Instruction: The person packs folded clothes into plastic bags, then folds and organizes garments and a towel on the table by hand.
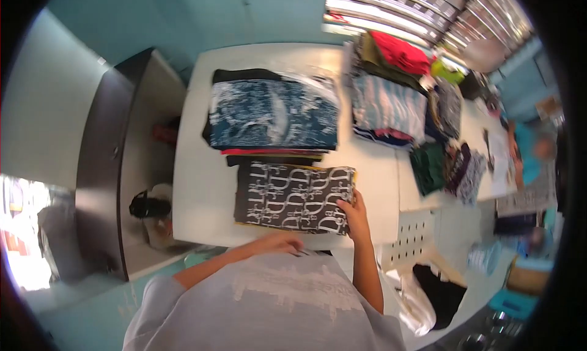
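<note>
A folded dark garment point(287, 198) with white lettering all over lies flat near the table's front edge, a thin yellow edge showing at its border. My right hand point(356, 215) grips its right edge, thumb on the top and the other fingers along the side. My left hand point(278, 243) is in front of the table edge, close to my grey shirt, holding nothing I can see; its fingers look loosely apart and slightly blurred. Directly behind the garment is a stack of folded clothes with a blue-and-white patterned piece point(275, 112) on top.
The white table point(189, 186) carries more folded piles at the back right, including a red garment point(400, 52) and a striped one point(391, 106). A dark-doored cabinet point(113, 143) stands left. Black and white cloths point(437, 296) lie lower right. Another person point(532, 149) is at far right.
</note>
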Demonstrator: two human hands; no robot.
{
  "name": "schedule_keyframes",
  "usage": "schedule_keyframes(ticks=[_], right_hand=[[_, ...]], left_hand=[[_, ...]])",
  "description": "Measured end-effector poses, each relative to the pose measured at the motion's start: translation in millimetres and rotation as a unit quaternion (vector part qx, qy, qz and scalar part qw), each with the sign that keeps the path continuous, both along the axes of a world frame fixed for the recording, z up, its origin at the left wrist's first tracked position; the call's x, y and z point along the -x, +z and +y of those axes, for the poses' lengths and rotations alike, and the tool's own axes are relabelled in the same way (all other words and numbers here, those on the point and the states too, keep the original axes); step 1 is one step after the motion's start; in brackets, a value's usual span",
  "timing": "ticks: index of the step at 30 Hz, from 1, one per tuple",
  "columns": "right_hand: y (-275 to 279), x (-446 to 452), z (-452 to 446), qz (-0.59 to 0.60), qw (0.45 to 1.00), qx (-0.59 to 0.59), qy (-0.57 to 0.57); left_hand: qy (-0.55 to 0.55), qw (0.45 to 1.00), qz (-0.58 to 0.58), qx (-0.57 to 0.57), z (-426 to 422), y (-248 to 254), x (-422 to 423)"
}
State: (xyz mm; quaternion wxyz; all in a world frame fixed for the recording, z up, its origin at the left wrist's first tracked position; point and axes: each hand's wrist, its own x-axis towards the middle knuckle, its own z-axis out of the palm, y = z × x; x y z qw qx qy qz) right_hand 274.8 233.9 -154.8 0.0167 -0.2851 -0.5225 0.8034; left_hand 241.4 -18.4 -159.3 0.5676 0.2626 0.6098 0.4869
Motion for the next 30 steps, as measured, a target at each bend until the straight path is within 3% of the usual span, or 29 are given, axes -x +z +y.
schedule_keyframes(ticks=[2,4,7,9,11,12,14,16,18,20,22,24,26,28,30], right_hand=[[15.1,9.0,-6.2,0.006,0.999,0.038,-0.016],[28.7,12.4,-22.3,0.021,0.999,0.039,-0.025],[50.2,9.6,-31.4,0.022,0.999,0.018,-0.024],[55.8,9.7,-28.5,0.037,0.999,0.000,-0.011],[71.1,10.6,-26.2,0.037,0.999,0.003,-0.002],[80.1,9.1,-24.7,0.036,0.999,0.006,-0.001],[89.6,2.5,-19.7,0.032,0.999,0.010,0.018],[96.4,-2.6,-11.5,0.036,0.999,-0.004,0.040],[98.9,-6.4,-2.3,0.048,0.996,-0.019,0.069],[102.1,-3.3,-0.2,0.067,0.994,-0.014,0.083],[111.6,7.8,4.4,0.088,0.986,-0.008,0.142],[123.9,25.5,5.5,0.121,0.977,-0.050,0.167],[130.1,51.8,8.7,0.144,0.963,-0.139,0.181],[143.5,82.0,6.3,0.176,0.963,-0.117,0.166],[147.7,113.3,8.2,0.193,0.970,-0.051,0.137]], left_hand=[[-0.076,0.991,0.048,-0.098,22.6,-26.4,-8.9],[-0.021,0.990,-0.087,-0.106,49.9,-41.6,-19.3],[0.038,0.934,-0.326,-0.141,88.4,-45.4,-33.4],[0.157,0.965,-0.069,-0.199,82.8,-60.0,-17.8],[0.290,0.913,-0.060,-0.281,67.5,-71.9,-1.8],[0.360,0.851,-0.183,-0.337,57.1,-75.7,3.8],[0.464,0.660,-0.414,-0.421,35.5,-77.2,5.9],[0.526,0.574,-0.430,-0.457,15.9,-62.4,2.1],[0.496,0.437,-0.499,-0.561,-4.5,-66.8,0.5],[0.560,0.564,-0.363,-0.487,-25.6,-40.7,15.2],[0.533,0.629,-0.350,-0.444,-64.6,-17.2,31.8],[0.583,0.717,-0.257,-0.281,-100.7,9.6,50.0],[0.583,0.759,-0.242,-0.158,-97.2,92.8,83.3],[0.602,0.787,-0.117,-0.071,-112.0,111.1,129.1],[0.560,0.802,-0.110,-0.176,-90.3,165.1,160.5]])
